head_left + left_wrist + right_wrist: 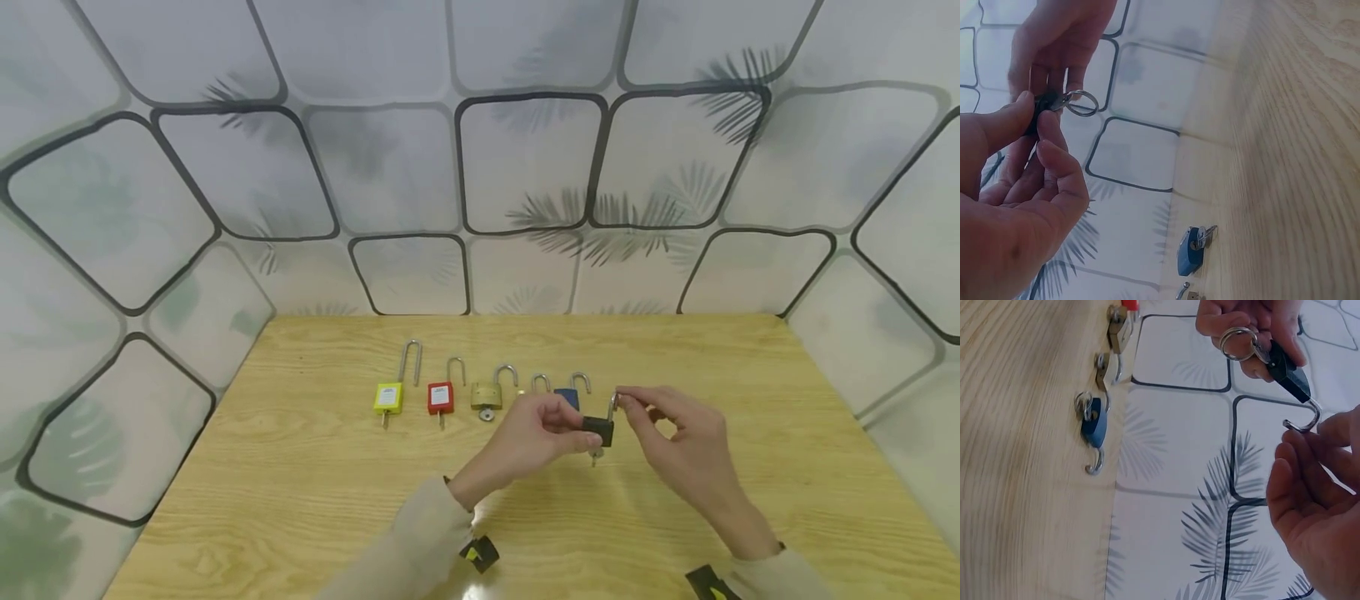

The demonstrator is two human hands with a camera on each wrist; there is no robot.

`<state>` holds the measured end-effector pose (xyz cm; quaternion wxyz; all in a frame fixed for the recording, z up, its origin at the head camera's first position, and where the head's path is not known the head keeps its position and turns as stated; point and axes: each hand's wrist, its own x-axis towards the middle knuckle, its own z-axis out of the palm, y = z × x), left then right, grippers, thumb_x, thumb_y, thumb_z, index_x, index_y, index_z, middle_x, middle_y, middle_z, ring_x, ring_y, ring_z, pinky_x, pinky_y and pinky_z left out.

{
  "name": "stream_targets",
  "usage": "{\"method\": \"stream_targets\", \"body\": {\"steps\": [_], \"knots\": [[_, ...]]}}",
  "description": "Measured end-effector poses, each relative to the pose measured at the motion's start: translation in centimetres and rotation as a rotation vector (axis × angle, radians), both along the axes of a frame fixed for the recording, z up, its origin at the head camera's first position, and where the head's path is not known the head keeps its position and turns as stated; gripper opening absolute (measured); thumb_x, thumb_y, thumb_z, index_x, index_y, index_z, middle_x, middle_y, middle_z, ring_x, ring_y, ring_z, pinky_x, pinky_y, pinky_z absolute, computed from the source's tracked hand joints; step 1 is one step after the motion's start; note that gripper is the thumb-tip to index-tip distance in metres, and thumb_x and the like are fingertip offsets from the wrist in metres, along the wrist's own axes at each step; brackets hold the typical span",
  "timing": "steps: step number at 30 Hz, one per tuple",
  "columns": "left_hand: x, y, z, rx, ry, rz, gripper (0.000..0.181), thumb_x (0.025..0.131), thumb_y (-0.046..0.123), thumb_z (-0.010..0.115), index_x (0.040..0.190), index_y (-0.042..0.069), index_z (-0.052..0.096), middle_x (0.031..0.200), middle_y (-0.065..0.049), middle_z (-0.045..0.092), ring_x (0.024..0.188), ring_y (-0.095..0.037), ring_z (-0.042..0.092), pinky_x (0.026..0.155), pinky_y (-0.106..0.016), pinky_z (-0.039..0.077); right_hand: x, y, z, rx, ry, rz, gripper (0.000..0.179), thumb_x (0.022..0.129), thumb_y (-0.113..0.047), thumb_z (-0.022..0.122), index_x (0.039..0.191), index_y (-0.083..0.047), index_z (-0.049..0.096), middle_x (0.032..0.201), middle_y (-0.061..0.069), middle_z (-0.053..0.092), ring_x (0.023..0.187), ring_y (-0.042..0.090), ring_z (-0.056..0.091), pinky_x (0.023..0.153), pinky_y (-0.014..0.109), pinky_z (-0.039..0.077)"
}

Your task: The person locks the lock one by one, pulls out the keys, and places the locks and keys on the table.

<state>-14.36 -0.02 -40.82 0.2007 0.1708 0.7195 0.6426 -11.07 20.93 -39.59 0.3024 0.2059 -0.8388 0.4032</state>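
A black padlock (597, 430) is held up over the table by my left hand (528, 435), with thumb and fingers gripping its body. The silver shackle (1316, 417) stands unlatched, its free end out of the body. My right hand (684, 442) pinches that shackle between thumb and fingertips. From the keyhole hangs a key with a metal ring (1239, 344), which also shows in the left wrist view beside the left fingers. Just behind the left hand lies a blue padlock (567, 397) with its shackle open, partly hidden in the head view.
Left of the blue padlock, other unlatched padlocks lie in a row: a small brass one, mostly hidden, a larger brass one (486, 396), a red one (440, 398) and a yellow one (388, 398) with a long shackle. A patterned wall covering (525, 275) rises behind the wooden table (300, 500).
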Motion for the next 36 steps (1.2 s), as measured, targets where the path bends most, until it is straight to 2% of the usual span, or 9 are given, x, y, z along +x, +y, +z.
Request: {"method": "stream_targets", "body": {"steps": [4, 8, 12, 14, 18, 22, 24, 30, 36], "knots": [[0.2, -0.3, 0.0, 0.001, 0.001, 0.010, 0.015, 0.087, 0.013, 0.082, 0.095, 0.004, 0.073, 0.094, -0.006, 0.080, 0.083, -0.009, 0.075, 0.076, -0.027, 0.061, 0.1, -0.8, 0.2, -0.039, -0.098, 0.036, 0.029, 0.088, 0.004, 0.074, 0.111, -0.013, 0.079, 0.100, 0.004, 0.080, 0.081, -0.001, 0.067, 0.067, 0.011, 0.053], [0.4, -0.4, -0.4, 0.009, 0.001, 0.021, 0.014, 0.087, 0.012, 0.082, 0.095, 0.004, 0.073, 0.093, -0.005, 0.079, 0.082, -0.008, 0.075, 0.074, -0.024, 0.060, 0.3, -1.5, 0.2, -0.058, -0.154, 0.046, 0.028, 0.088, 0.004, 0.075, 0.111, -0.012, 0.078, 0.099, 0.004, 0.080, 0.081, 0.000, 0.069, 0.068, 0.012, 0.054], [0.6, -0.3, -0.8, 0.022, 0.000, 0.031, 0.014, 0.087, 0.010, 0.082, 0.095, 0.003, 0.073, 0.095, -0.005, 0.079, 0.082, -0.006, 0.074, 0.073, -0.022, 0.059, 0.3, -1.8, 0.2, -0.065, -0.163, 0.072, 0.026, 0.088, 0.007, 0.073, 0.109, -0.008, 0.077, 0.100, 0.007, 0.080, 0.083, -0.003, 0.069, 0.072, 0.011, 0.055], [0.7, -0.3, -0.8, 0.035, 0.004, 0.037, 0.013, 0.087, 0.009, 0.081, 0.095, 0.003, 0.073, 0.095, -0.006, 0.079, 0.081, -0.006, 0.074, 0.073, -0.022, 0.059, 0.2, -1.8, 0.2, -0.044, -0.132, 0.095, 0.029, 0.087, 0.011, 0.072, 0.109, -0.006, 0.077, 0.100, 0.008, 0.079, 0.085, -0.003, 0.069, 0.073, 0.011, 0.054], [0.7, -0.4, -0.8, 0.041, 0.015, 0.046, 0.012, 0.088, 0.011, 0.081, 0.093, 0.004, 0.073, 0.093, -0.007, 0.079, 0.081, -0.009, 0.075, 0.074, -0.026, 0.060, 0.0, -1.7, 0.2, 0.063, -0.022, 0.153, 0.038, 0.085, 0.014, 0.072, 0.118, -0.005, 0.075, 0.100, 0.008, 0.079, 0.083, 0.002, 0.068, 0.071, 0.010, 0.051], [0.5, -0.7, -0.6, 0.036, 0.018, 0.067, 0.012, 0.088, 0.015, 0.081, 0.094, 0.006, 0.074, 0.092, -0.006, 0.079, 0.084, -0.015, 0.076, 0.076, -0.031, 0.061, -0.3, -1.7, 0.4, 0.227, 0.091, 0.195, 0.032, 0.098, 0.002, 0.062, 0.129, 0.000, 0.068, 0.104, 0.009, 0.076, 0.086, 0.011, 0.066, 0.070, 0.013, 0.048], [0.3, -0.8, -0.6, 0.044, 0.015, 0.076, 0.013, 0.089, 0.014, 0.081, 0.094, 0.006, 0.074, 0.093, -0.006, 0.079, 0.084, -0.016, 0.076, 0.077, -0.031, 0.061, -0.4, -1.8, 0.6, 0.303, 0.122, 0.195, 0.036, 0.098, -0.001, 0.059, 0.134, 0.001, 0.064, 0.110, 0.009, 0.075, 0.093, 0.016, 0.067, 0.074, 0.019, 0.051], [0.2, -1.0, -0.8, 0.070, -0.020, 0.077, 0.012, 0.088, 0.010, 0.080, 0.096, 0.004, 0.074, 0.096, -0.009, 0.079, 0.083, -0.011, 0.075, 0.078, -0.027, 0.061, -0.1, -1.5, 1.3, 0.464, 0.064, 0.205, 0.067, 0.075, 0.004, 0.070, 0.141, -0.001, 0.057, 0.129, 0.013, 0.068, 0.116, 0.026, 0.066, 0.086, 0.042, 0.059], [0.1, -1.1, -1.1, 0.100, -0.036, 0.082, 0.013, 0.088, 0.009, 0.080, 0.097, 0.002, 0.074, 0.097, -0.010, 0.079, 0.083, -0.010, 0.074, 0.077, -0.025, 0.060, -0.3, -1.3, 1.5, 0.544, 0.061, 0.222, 0.075, 0.071, -0.001, 0.077, 0.142, 0.001, 0.054, 0.134, 0.016, 0.064, 0.121, 0.033, 0.064, 0.092, 0.048, 0.059]]}}
